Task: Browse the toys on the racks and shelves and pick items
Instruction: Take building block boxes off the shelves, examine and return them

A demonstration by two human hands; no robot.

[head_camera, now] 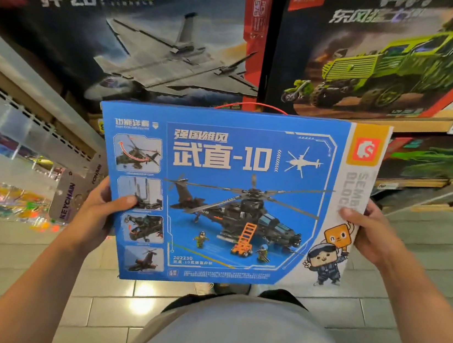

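Now both hands have the blue helicopter building-block box (pixel 233 198) up flat, face to the camera, out in front of the shelf (pixel 416 121), presumably so the printed panel can be read: the left hand (pixel 99 206) clamps its left edge with the thumb across the front, the right hand (pixel 367 233) pinches its right edge likewise. Behind the box, above it on the shelf, stand a jet fighter set box (pixel 149 46) and a green truck set box (pixel 378 61); all stay sealed, contents unseen.
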